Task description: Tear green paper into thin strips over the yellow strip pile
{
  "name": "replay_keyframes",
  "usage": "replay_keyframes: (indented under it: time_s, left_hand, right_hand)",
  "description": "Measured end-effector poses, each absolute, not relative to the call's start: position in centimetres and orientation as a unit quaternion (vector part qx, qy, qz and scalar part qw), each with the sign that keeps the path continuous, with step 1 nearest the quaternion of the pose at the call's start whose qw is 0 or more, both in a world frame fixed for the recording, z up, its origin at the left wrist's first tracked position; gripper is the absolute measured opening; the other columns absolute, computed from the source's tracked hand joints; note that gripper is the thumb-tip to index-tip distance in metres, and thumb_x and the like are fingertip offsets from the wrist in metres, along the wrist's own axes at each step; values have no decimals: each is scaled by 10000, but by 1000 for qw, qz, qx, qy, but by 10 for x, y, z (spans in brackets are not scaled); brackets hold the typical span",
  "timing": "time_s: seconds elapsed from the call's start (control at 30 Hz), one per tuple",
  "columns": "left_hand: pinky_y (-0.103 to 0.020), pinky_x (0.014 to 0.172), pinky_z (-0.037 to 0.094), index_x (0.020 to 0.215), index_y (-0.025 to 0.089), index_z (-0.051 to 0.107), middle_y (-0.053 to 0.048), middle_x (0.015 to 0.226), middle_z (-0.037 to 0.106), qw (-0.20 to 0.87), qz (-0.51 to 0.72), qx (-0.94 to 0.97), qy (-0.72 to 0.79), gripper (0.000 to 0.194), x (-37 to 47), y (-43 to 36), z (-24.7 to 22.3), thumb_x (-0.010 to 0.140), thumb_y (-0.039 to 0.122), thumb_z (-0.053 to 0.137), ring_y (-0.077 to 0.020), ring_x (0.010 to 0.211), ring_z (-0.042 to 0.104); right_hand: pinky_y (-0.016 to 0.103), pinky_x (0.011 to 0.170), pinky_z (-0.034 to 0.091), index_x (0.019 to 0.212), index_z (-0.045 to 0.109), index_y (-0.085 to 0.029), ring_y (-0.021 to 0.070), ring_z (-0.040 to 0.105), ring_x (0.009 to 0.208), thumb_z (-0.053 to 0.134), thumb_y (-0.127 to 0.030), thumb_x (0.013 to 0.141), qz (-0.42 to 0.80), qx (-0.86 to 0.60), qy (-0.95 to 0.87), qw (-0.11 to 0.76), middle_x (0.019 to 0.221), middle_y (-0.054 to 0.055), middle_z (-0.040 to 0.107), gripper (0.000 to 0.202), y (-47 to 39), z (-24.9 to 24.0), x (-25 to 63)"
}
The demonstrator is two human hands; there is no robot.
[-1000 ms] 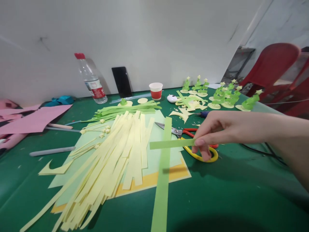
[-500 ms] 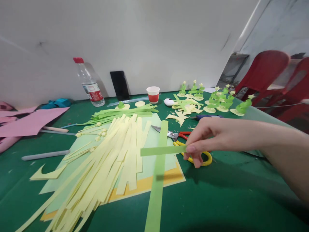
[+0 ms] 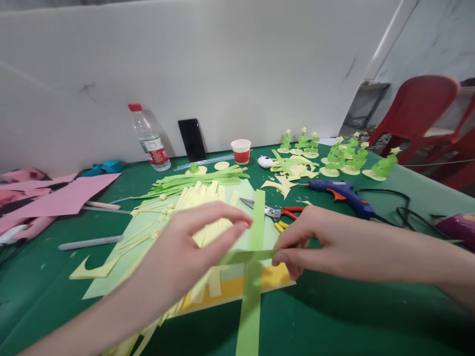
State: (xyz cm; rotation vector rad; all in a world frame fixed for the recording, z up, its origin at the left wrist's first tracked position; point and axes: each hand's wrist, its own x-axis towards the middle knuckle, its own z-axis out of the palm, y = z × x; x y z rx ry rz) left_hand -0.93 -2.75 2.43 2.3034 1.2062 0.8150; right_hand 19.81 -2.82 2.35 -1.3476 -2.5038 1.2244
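Observation:
My right hand (image 3: 308, 242) pinches the end of a short green paper strip (image 3: 243, 257) between thumb and fingers. This strip crosses a long green paper strip (image 3: 248, 309), which runs toward the table's near edge. My left hand (image 3: 208, 240) is beside the long strip's upper part, thumb and index finger curved with their tips slightly apart at its edge. Whether the tips touch it I cannot tell. Partly behind my right hand lie scissors (image 3: 272, 211) with red and yellow handles. Pale yellow paper strips (image 3: 214, 284) lie under my left hand, partly hidden.
A blue glue gun (image 3: 343, 193) with a black cord lies at right. Behind are a water bottle (image 3: 154, 148), a phone (image 3: 192, 140), a paper cup (image 3: 241, 152) and small green paper trees (image 3: 336, 158). Pink sheets (image 3: 83, 193) are at left; paper scraps (image 3: 293, 168) lie beyond the scissors.
My left hand has come in from the lower left to the long strip. My right hand has moved slightly lower with the short strip still pinched. The view has shifted, showing more of the glue gun.

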Motion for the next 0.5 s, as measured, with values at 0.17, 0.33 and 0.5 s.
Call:
replay_keyframes:
  time_s: [0.17,0.33,0.5]
  left_hand:
    - [-140,579,449,707,181,646,51,694,670,240,303,845,369,102,10,-33,1,749,117,579,-74,630,598]
    - [-200,567,443,684,151,654,16,653,661,214,312,858,348,117,11,-35,-10,749,115,562,-100,613,582]
    - [-236,581,461,642,161,663,5,635,666,237,291,843,385,115,8,-30,-6,701,115,576,-123,604,585]
  right_hand:
    - [212,430,221,541,413,-169,61,254,447,389,-278,813,346,-441,-827,34,480,-54,295,295,-31,17,189]
    - [213,417,195,520,358,-162,60,219,442,381,-201,785,300,-432,-849,55,464,-56,267,270,-35,9,184]
    - [229,420,169,492,266,-149,64,151,429,399,-147,742,240,-429,-867,80,446,-55,180,284,-37,5,184]
